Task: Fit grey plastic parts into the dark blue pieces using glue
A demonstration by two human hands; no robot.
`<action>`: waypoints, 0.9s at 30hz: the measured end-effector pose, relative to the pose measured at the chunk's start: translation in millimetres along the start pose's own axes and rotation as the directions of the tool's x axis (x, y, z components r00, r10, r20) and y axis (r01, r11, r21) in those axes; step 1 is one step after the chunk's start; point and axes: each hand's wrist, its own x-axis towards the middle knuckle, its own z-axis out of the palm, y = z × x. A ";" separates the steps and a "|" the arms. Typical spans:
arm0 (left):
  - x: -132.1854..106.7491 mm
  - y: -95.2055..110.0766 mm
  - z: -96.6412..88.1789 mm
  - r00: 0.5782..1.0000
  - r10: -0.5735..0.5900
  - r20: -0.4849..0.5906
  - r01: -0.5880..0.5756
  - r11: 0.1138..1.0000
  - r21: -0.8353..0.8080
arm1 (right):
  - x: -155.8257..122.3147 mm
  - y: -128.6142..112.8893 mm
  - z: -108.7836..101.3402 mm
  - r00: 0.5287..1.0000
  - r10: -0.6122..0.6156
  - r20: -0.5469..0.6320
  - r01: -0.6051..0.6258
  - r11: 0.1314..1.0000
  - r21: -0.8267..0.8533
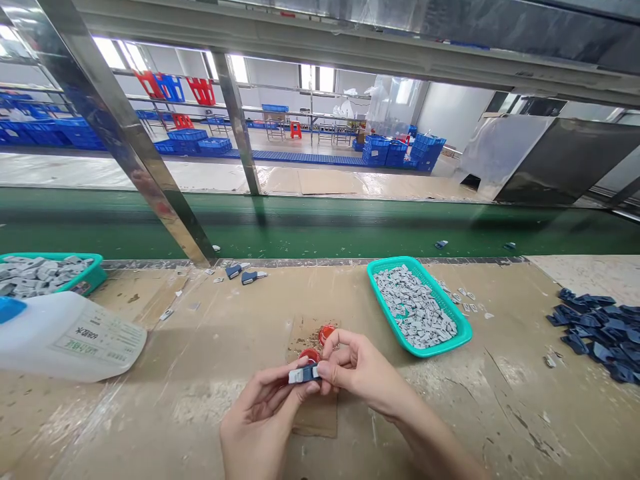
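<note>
Small blue and grey part (303, 375) sits low in the middle of the scene, just above the table (165, 387), pinched from both sides. The left hand (260, 420) grips its left end between thumb and curled fingers, and the right hand (363, 370) pinches its right end the same way. Just beyond the hands, two red caps (326, 333) lie on a scrap of cardboard (315, 417). To the right stands a teal tray (467, 331) full of grey pieces (415, 307), with a few spilled beside it. A pile of dark blue pieces (600, 330) lies at the far right. On the left a white jug (65, 337) lies on its side, with a second teal tray (95, 273) behind it. A green belt (320, 227) runs along the far edge.
</note>
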 end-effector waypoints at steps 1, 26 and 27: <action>0.9 -1.0 -1.3 1.000 -0.001 -0.001 0.001 1.000 0.000 | -0.4 0.2 -0.9 1.000 0.024 0.007 -0.024 0.999 -0.023; 35.8 -8.7 -7.9 0.931 -0.103 0.351 0.038 0.982 0.187 | -2.5 -9.8 -18.5 0.996 -0.087 -0.017 0.083 0.985 -0.149; 43.6 -8.5 -7.8 0.926 -0.078 0.368 -0.005 0.976 0.218 | -4.1 -15.0 -29.3 0.985 -0.154 -0.074 0.130 0.957 -0.259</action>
